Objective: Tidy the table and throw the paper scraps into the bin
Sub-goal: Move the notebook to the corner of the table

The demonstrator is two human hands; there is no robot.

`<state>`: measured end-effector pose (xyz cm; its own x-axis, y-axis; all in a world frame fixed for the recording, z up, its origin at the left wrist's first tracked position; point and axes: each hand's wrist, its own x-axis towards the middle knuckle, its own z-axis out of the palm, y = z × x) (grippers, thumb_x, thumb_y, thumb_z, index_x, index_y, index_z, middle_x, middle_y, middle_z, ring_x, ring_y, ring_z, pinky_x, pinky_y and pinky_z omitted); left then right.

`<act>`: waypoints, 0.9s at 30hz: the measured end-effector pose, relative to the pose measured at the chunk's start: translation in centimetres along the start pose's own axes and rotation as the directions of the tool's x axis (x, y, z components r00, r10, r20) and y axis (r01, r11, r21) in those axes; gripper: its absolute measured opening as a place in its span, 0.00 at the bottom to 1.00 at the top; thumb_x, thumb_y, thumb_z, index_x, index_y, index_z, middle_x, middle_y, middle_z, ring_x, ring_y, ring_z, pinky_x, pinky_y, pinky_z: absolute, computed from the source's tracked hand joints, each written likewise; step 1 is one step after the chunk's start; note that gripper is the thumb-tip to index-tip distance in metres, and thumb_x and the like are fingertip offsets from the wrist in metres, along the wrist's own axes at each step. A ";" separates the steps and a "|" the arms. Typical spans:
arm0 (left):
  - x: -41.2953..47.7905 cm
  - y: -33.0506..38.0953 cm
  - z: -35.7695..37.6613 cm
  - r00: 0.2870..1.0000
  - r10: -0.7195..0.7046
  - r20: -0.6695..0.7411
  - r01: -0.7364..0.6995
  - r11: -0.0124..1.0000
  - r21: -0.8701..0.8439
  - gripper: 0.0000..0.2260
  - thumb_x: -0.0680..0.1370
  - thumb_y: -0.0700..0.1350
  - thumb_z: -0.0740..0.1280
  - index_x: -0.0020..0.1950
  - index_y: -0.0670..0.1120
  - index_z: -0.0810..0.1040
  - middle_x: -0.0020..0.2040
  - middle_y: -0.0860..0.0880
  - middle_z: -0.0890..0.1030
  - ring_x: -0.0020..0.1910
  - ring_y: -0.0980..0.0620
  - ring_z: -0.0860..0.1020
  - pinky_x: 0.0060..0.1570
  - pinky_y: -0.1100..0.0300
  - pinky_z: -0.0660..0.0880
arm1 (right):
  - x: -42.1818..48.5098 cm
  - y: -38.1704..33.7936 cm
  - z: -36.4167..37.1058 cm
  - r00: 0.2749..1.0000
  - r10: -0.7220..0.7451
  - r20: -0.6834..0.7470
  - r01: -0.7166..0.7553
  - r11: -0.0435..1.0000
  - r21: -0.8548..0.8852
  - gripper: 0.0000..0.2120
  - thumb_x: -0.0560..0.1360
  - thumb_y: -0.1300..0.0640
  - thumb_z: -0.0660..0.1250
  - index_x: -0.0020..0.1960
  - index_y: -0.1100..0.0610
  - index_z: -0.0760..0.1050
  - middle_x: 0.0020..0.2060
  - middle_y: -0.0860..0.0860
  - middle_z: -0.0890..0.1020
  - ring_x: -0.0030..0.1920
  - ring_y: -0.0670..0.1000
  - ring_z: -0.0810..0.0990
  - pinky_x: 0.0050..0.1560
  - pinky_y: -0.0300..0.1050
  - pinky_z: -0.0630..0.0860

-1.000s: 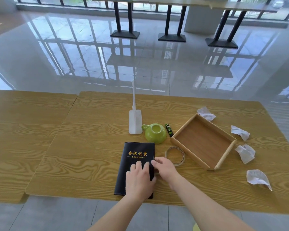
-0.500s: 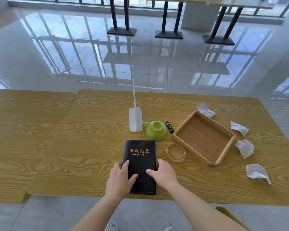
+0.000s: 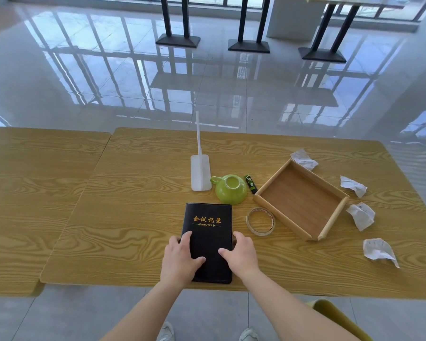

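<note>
A black notebook (image 3: pixel 208 226) with gold lettering lies flat near the front edge of the wooden table (image 3: pixel 138 212). My left hand (image 3: pixel 181 258) grips its left edge and my right hand (image 3: pixel 240 253) grips its right edge, thumbs on the cover. Several crumpled paper scraps lie at the right: one (image 3: pixel 303 158) behind the wooden tray (image 3: pixel 300 201), two (image 3: pixel 353 185) (image 3: pixel 361 215) beside it and one (image 3: pixel 378 251) nearer the front edge. A yellow-green rim (image 3: pixel 340 316), possibly the bin, shows below the table at the lower right.
An upturned green cup (image 3: pixel 230 189) sits behind the notebook, with a white desk lamp (image 3: pixel 200 172) to its left and a small green-black tube (image 3: pixel 250 184) to its right. A clear tape roll (image 3: pixel 260 221) lies between notebook and tray. A second table (image 3: pixel 30 193) adjoins on the left.
My hands have slid apart from the notebook's cover to its two side edges. The notebook sits squarer to the table edge, and the view has shifted slightly.
</note>
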<state>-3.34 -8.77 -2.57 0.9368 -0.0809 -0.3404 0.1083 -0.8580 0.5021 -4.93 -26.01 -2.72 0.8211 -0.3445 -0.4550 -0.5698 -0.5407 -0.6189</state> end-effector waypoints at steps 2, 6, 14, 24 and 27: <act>0.1 -0.1 -0.1 1.000 0.000 0.004 0.000 1.000 -0.012 0.36 0.72 0.56 0.73 0.76 0.52 0.61 0.62 0.46 0.69 0.61 0.46 0.70 0.61 0.54 0.72 | 0.0 0.2 0.1 1.000 0.025 0.001 -0.025 0.998 0.052 0.33 0.72 0.53 0.75 0.73 0.55 0.67 0.64 0.53 0.76 0.64 0.54 0.75 0.64 0.51 0.75; 0.1 0.0 -0.1 1.000 -0.008 0.003 0.008 1.000 -0.027 0.37 0.71 0.56 0.74 0.76 0.52 0.61 0.60 0.46 0.69 0.61 0.47 0.70 0.60 0.55 0.72 | 0.0 0.1 0.1 0.999 0.045 -0.002 -0.045 0.992 0.116 0.26 0.71 0.55 0.75 0.66 0.54 0.72 0.58 0.50 0.81 0.57 0.51 0.79 0.59 0.50 0.78; -0.6 0.3 0.0 1.000 -0.006 -0.016 0.005 0.998 -0.070 0.37 0.71 0.57 0.74 0.76 0.52 0.62 0.57 0.48 0.69 0.60 0.47 0.72 0.58 0.56 0.72 | -0.6 0.3 -0.4 0.997 -0.047 -0.060 0.055 0.989 0.140 0.24 0.70 0.57 0.76 0.64 0.51 0.73 0.56 0.50 0.79 0.55 0.51 0.79 0.58 0.52 0.79; -0.8 1.7 -0.6 0.989 0.084 -0.119 -0.099 0.986 -0.132 0.37 0.71 0.56 0.75 0.76 0.51 0.64 0.60 0.49 0.70 0.62 0.50 0.71 0.59 0.57 0.73 | -1.3 0.2 -2.5 0.957 -0.203 -0.205 0.230 0.966 0.116 0.26 0.70 0.60 0.76 0.66 0.51 0.73 0.52 0.48 0.77 0.52 0.47 0.75 0.53 0.39 0.73; -0.8 3.2 -0.7 0.982 0.128 -0.140 -0.147 0.980 -0.132 0.37 0.71 0.55 0.76 0.76 0.51 0.64 0.59 0.49 0.71 0.61 0.51 0.71 0.59 0.58 0.72 | -1.7 0.6 -3.8 0.946 -0.231 -0.229 0.261 0.959 0.109 0.31 0.72 0.60 0.75 0.71 0.49 0.69 0.53 0.48 0.74 0.55 0.48 0.75 0.57 0.41 0.74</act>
<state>-3.54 -11.07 -0.16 0.9802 -0.1183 -0.1587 0.0127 -0.7626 0.6468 -6.58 -28.65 0.14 0.9156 -0.3768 -0.1404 -0.3358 -0.5245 -0.7824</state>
